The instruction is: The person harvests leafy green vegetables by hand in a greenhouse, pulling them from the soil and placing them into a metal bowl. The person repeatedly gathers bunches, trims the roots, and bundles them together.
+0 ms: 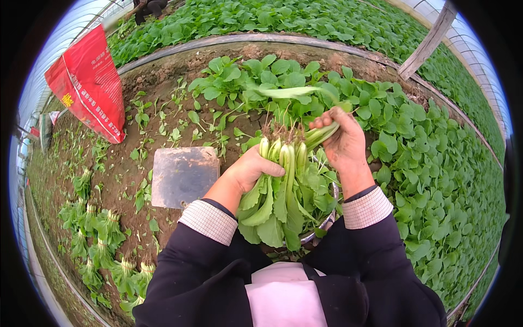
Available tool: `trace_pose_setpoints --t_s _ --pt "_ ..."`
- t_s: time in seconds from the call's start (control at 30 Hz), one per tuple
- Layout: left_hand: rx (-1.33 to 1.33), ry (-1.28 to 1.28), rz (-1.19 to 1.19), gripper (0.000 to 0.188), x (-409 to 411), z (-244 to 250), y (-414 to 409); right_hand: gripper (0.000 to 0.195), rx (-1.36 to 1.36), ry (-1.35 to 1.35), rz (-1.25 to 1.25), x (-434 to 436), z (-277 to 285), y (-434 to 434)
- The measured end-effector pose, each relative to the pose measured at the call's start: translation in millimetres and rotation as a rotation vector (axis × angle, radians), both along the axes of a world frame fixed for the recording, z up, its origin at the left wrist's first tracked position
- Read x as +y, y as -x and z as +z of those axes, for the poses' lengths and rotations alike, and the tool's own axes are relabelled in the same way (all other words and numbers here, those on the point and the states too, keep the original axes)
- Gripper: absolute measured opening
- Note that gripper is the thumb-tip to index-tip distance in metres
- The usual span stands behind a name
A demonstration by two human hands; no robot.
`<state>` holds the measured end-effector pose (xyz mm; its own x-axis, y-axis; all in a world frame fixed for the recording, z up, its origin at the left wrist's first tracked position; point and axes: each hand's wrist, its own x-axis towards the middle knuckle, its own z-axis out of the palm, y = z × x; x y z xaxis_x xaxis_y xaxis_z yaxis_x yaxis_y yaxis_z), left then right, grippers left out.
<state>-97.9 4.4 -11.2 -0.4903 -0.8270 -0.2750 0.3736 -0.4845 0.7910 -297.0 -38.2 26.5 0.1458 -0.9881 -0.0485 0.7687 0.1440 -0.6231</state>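
Observation:
My left hand grips a bunch of leafy greens, its roots pointing up and its leaves hanging down. Just right of the bunch, my right hand is closed on pale stems of greens. A long leaf beyond my right hand is blurred. Under the bunch shows the rim of a round basin, holding more greens; most of it is hidden. A flat square board lies on the soil, left of my left wrist.
Tied bundles of greens lie on the soil at lower left. A red printed bag stands at upper left. Growing greens fill the right side. A wooden post rises at upper right. Another person crouches at the top left.

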Motion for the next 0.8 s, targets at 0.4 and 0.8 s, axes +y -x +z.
trace_pose_setpoints --t_s 0.4,0.8 --pt "-0.171 0.075 0.064 0.047 2 7 -8 0.035 0.498 0.077 -0.449 -34 14 63" --pt "-0.123 0.134 0.11 0.051 7 -1 -10 0.037 0.417 0.12 0.129 -20 -26 -15"
